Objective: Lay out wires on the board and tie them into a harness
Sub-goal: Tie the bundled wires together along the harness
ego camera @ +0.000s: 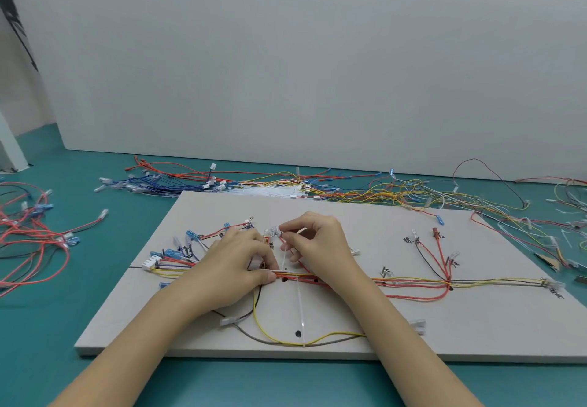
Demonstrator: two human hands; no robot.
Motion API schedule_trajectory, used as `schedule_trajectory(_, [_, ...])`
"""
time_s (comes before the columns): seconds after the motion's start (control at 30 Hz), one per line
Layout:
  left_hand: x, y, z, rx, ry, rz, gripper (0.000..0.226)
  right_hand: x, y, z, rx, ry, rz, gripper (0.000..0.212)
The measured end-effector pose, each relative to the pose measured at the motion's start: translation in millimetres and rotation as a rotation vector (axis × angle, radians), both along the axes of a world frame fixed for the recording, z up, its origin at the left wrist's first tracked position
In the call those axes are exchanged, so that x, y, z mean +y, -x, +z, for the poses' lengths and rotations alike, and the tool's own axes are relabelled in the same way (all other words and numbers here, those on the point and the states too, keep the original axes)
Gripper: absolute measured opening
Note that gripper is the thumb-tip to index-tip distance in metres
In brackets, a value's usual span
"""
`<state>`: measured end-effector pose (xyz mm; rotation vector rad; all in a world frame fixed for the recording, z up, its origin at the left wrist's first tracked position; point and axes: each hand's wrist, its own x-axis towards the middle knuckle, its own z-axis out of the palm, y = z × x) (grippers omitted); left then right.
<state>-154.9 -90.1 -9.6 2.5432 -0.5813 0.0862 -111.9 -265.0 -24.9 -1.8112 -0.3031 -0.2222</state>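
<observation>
Your left hand (pixel 236 267) lies over the middle of the grey board (pixel 349 336), thumb and curled fingers pinching the bundle of wires (pixel 413 281) where the red, yellow and orange strands run together along the board's marked line. Your right hand (pixel 320 244) sits just beside it, fingers curled, pinching the upper end of a white cable tie (pixel 283 256) between thumb and forefinger — the tie runs down from your fingertips to the bundle. A second, longer tie (pixel 300 308) crosses the bundle just below your hands and reaches toward the board's near edge, over a loose yellow wire (pixel 273 335) that loops there. To the right, the bundle fans into red branches at a junction, with clear terminals at their ends beside handwritten marks. Spare wires (pixel 365 189) lie heaped on the teal table (pixel 47 327) beyond the board's far edge, and a red tangle (pixel 31 235) lies well apart to your left.
</observation>
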Motion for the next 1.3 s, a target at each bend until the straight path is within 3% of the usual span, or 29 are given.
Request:
schedule_trajectory(0.17, [-5.4,5.0,3.8,-0.213,-0.037,0.035,0.013,-1.0,1.3,-1.8,0.04,0.0,0.029,0.023])
schedule_trajectory(0.3, [-3.0,7.8,6.1,-0.074,-0.04,-0.013,0.015,-0.7,1.7,-1.4,0.065,-0.001,0.036,0.015])
schedule_trajectory(0.5, [4.8,6.2,10.8,0.075,-0.002,-0.069,0.041,-1.9,4.0,1.6,0.099,0.005,0.043,0.008])
schedule_trajectory(0.73, [0.9,4.5,7.9,-0.016,0.011,-0.061,0.027,-3.2,6.6,2.1,0.113,-0.007,0.056,0.009])
schedule_trajectory(1.0, [6.8,3.8,10.2,0.139,0.068,-0.107,0.029,-5.4,7.6,2.3,0.138,-0.008,0.069,0.008])
schedule_trajectory(1.3, [5.0,2.6,6.2,0.105,0.09,-0.128,0.018,-5.4,9.5,3.8,0.157,-0.005,0.071,0.007])
